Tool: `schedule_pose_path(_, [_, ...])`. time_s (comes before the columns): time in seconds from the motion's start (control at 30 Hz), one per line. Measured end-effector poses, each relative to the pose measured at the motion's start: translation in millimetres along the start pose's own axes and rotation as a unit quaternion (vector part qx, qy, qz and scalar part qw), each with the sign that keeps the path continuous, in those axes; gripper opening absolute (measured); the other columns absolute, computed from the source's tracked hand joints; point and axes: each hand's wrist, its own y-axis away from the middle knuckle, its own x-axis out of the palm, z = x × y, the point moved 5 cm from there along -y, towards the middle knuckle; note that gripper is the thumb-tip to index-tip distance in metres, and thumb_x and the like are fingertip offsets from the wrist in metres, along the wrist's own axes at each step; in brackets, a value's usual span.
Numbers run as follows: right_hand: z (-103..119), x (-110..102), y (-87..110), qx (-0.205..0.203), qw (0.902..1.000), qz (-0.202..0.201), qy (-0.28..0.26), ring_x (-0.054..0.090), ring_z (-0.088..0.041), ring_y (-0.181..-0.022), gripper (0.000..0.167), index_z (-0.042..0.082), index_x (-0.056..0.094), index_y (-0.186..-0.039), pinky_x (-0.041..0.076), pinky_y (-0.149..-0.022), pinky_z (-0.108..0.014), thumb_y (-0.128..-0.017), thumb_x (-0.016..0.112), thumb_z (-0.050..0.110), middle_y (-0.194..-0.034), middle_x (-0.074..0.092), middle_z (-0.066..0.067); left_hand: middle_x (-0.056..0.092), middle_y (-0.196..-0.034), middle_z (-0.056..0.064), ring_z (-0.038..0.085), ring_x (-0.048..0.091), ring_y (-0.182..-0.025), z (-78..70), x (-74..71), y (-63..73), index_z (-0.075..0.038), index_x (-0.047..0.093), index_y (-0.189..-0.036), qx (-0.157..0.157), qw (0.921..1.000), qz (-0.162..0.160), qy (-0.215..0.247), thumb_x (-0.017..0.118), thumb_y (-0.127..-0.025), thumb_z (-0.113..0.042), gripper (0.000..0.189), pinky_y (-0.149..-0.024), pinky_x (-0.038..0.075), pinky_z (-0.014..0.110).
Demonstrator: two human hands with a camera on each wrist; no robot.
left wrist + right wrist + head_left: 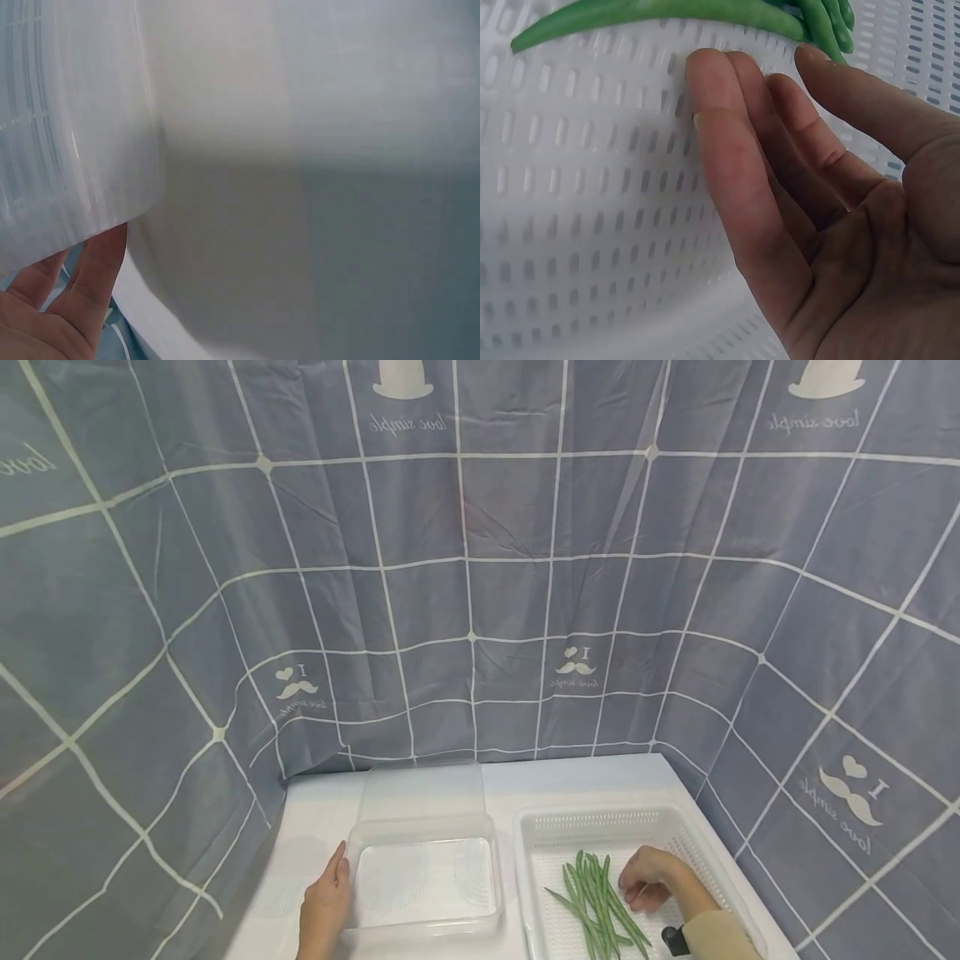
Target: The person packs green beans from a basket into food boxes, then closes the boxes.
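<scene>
Left hand [327,900], fingers extended, against clear box [423,829] near left edge of bench [577,778]; right hand [651,877] loosely bent, empty, beside green beans [596,902] in white basket [542,860], right edge

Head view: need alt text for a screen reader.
A person's right hand is inside a white perforated basket, beside a bunch of green beans. The left hand is at the left side of a clear container on a white table, with a gray-blue grid-patterned curtain behind.
</scene>
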Motion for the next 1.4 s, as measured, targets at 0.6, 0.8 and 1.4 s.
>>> schedule_pose_path(0.6, [19, 20, -1.3, -0.008, 0.9977, -0.004, 0.067, 0.073, -0.015, -0.057, 0.009, 0.006, 0.072, -0.078, 0.064, -0.056, -0.03, -0.079, 0.079, 0.001, -0.067, 0.075, -0.009, 0.053, -0.148, 0.034, 0.06, 0.057, -0.131, 2.1, 0.7, -1.8, -0.002, 0.043, -0.159, 0.004, 1.0, 0.003, 0.003, 0.028, -0.117, -0.033, 0.055, -0.108, 0.047, 0.075])
schedule_pose_path(0.8, [24, 23, -1.2, -0.005, 0.9962, -0.016, 0.086, 0.073, -0.017, -0.056, 0.014, 0.007, 0.068, -0.074, 0.065, -0.057, -0.034, -0.078, 0.079, -0.001, -0.065, 0.074, -0.009, 0.054, -0.147, 0.034, 0.06, 0.058, -0.13, 2.7, 0.7, -1.9, -0.002, 0.044, -0.159, 0.01, 0.9999, 0.001, 0.008, 0.03, -0.117, -0.032, 0.053, -0.108, 0.047, 0.075])
schedule_pose_path(1.4, [19, 18, -2.4, -0.011, 0.9977, -0.015, 0.066, 0.074, -0.021, -0.062, 0.006, 0.005, 0.071, -0.08, 0.067, -0.06, -0.039, -0.079, 0.077, 0.002, -0.069, 0.073, -0.01, 0.054, -0.149, 0.033, 0.059, 0.057, -0.132, 3.4, 0.6, -1.5, -0.003, 0.044, -0.159, 0.009, 0.9999, 0.004, 0.012, 0.028, -0.117, -0.034, 0.054, -0.109, 0.046, 0.074])
